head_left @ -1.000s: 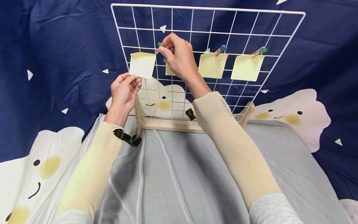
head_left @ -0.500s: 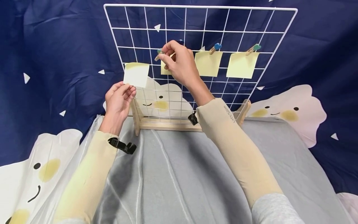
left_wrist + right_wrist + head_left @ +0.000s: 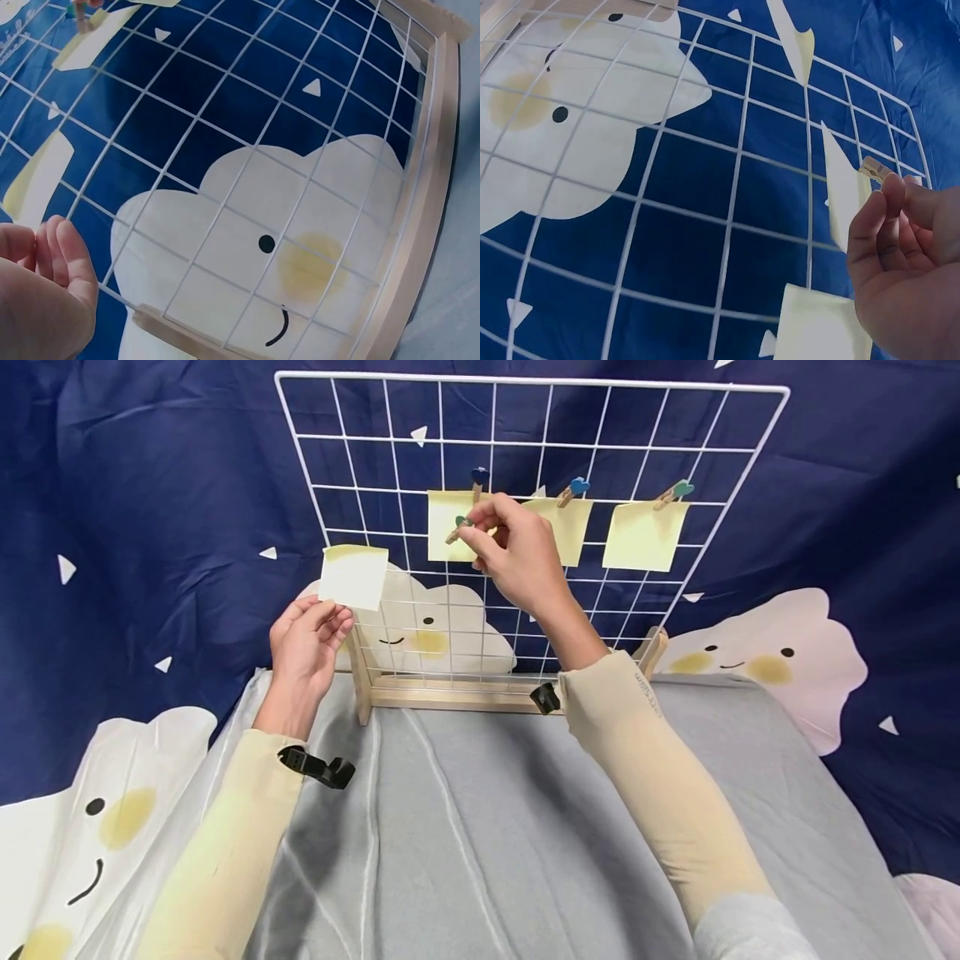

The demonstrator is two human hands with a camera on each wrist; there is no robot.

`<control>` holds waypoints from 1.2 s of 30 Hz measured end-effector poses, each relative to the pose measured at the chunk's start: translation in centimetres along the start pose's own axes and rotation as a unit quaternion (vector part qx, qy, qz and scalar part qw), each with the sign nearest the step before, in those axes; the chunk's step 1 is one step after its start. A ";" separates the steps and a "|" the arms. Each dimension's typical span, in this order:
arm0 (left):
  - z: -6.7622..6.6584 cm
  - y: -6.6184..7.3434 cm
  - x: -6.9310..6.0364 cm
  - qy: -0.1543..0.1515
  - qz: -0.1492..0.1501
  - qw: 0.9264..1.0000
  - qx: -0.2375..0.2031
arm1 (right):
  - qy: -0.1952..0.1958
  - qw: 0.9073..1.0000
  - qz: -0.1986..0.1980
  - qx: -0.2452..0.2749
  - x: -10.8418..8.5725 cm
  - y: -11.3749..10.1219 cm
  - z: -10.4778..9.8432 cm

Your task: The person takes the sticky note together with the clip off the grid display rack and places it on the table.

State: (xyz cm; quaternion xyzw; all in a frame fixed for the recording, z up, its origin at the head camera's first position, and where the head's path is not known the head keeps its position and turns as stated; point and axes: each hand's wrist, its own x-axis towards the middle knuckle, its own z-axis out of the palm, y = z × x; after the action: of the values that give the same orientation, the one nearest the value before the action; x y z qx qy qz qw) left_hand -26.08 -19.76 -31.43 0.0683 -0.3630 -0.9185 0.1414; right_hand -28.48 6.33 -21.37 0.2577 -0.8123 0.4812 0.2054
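In the head view my left hand (image 3: 303, 639) pinches the lower edge of a pale yellow sticky note (image 3: 354, 577), held up before the left side of a white wire grid (image 3: 532, 378). My right hand (image 3: 525, 553) holds a small wooden clothespin with a green top (image 3: 457, 531) between thumb and finger. It hovers in front of a second sticky note (image 3: 444, 510), which a dark blue-topped clothespin (image 3: 479, 481) fixes to the grid. The right wrist view shows the wooden clothespin (image 3: 874, 169) at the fingertips. The left hand (image 3: 56, 281) and its note (image 3: 39, 176) also appear in the left wrist view.
Two more notes hang to the right: one (image 3: 573, 531), partly behind the right hand, under a blue clothespin (image 3: 574, 491), another (image 3: 647, 537) under a green one (image 3: 674, 493). A wooden base (image 3: 450, 695) supports the grid on grey cloth (image 3: 465, 827). Behind hangs a dark blue backdrop (image 3: 165, 527).
Both hands have come down from the grid. The left lowered its note; the right carried the green clothespin down and rightward, uncovering the second note and its dark blue clothespin.
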 end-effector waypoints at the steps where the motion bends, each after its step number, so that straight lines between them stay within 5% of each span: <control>1: -0.1 0.0 -0.1 0.001 -0.001 1.000 0.000 | 0.002 1.000 0.001 0.002 -0.2 0.2 -0.2; 25: -3.2 -0.5 -1.7 0.031 -0.020 0.999 0.002 | 0.039 0.996 0.043 0.070 -5.0 4.3 -4.1; 36: -4.4 -0.4 -2.0 0.046 -0.027 0.999 -0.011 | 0.054 0.996 0.054 0.055 -6.9 6.3 -5.3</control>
State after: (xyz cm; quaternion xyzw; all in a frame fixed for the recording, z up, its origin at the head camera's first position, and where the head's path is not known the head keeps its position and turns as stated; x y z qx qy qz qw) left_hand -23.20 -21.76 -34.86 0.1181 -0.3439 -0.9219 0.1339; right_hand -26.51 15.06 -27.25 0.1977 -0.7851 0.5488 0.2081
